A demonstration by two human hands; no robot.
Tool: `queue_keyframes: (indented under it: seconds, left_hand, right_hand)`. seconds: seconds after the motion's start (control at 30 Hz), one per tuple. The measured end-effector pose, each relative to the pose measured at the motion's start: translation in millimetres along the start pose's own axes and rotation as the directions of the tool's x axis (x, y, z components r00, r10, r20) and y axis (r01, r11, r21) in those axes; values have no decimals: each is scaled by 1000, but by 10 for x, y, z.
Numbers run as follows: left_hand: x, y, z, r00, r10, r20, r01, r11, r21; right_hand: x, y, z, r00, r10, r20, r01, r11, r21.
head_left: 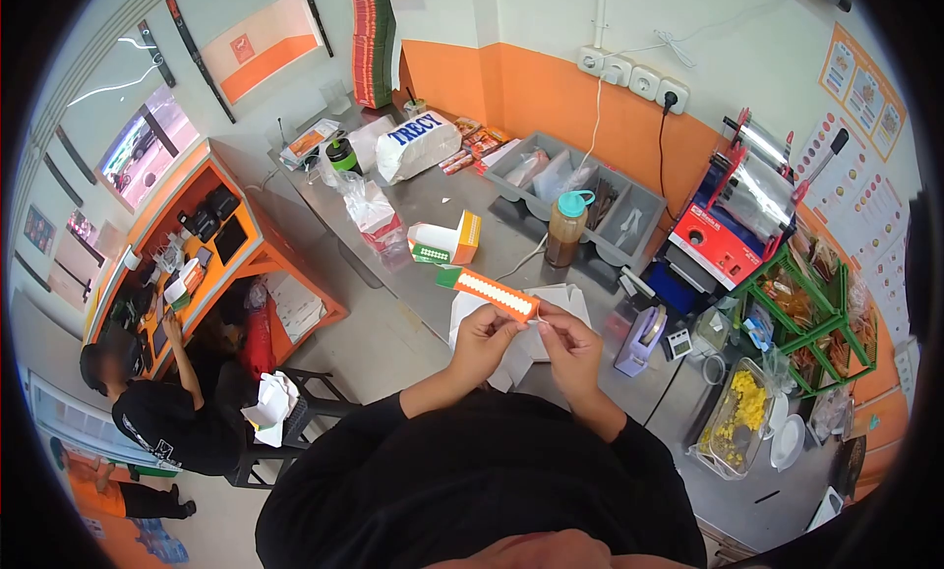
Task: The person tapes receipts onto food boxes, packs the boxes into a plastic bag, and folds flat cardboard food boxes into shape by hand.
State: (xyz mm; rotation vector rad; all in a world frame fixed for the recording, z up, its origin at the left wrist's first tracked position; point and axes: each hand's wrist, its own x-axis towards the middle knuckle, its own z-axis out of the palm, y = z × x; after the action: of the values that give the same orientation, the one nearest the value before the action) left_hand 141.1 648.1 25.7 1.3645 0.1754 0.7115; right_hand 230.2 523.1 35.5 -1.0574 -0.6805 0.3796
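Observation:
Both hands are raised over the near edge of the metal table, closed on an orange, green and white patterned strip (pixel 492 292), which looks like printed cardboard. My left hand (pixel 482 345) pinches it from below, near its orange end. The fingertips of my right hand (pixel 572 348) press together at that same end, where a small white edge shows. Beneath the hands lies unfolded white card (pixel 566 299), partly hidden by them. Just beyond the strip, an open-topped carton (pixel 447 240) in orange, green and white stands on the table.
A bottle with a turquoise lid (pixel 567 230) stands before a grey compartment tray (pixel 511 166). To the right are a purple tape dispenser (pixel 641 339), a red sealing machine (pixel 723 237) and a container of yellow food (pixel 733 421). A seated person (pixel 177 421) is at left.

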Motion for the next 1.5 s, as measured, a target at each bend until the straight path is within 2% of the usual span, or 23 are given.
queue_keyframes:
  seconds: [0.07,0.3,0.47,0.67,1.0,1.1,1.3,1.37,1.5]
  left_hand:
    - [-6,-3,-16,999,-32,37,30,999,31]
    - [1,17,35,1000,-24,16,24,1000,-16]
    - [4,0,21,999,-19,34,19,1000,-12]
    - [0,-8,32,1000,-16,25,17,998,-57]
    - [17,1,-27,996,-26,87,24,1000,20]
    - [30,89,28,998,-26,60,30,998,-64]
    - [29,54,-35,996,3,84,-5,1000,27]
    - [18,15,-83,990,75,118,-98,974,202]
    - [26,114,-41,985,121,126,-155,939,307]
  right_hand:
    - [6,-1,23,998,-65,3,65,997,-43]
    - [-16,32,54,996,-73,-56,70,996,-51]
    - [-21,10,70,988,-143,-65,131,977,-167]
    - [-16,16,75,977,-205,-65,193,969,-156]
    - [-4,4,36,981,-187,-45,174,964,-202]
    - [-6,-39,52,984,-174,-49,159,963,-219]
    - [-1,-122,66,971,-239,-11,221,914,-341]
    - [-2,-147,65,970,-243,15,229,889,-397]
    - [2,-149,60,967,-252,29,239,868,-434]
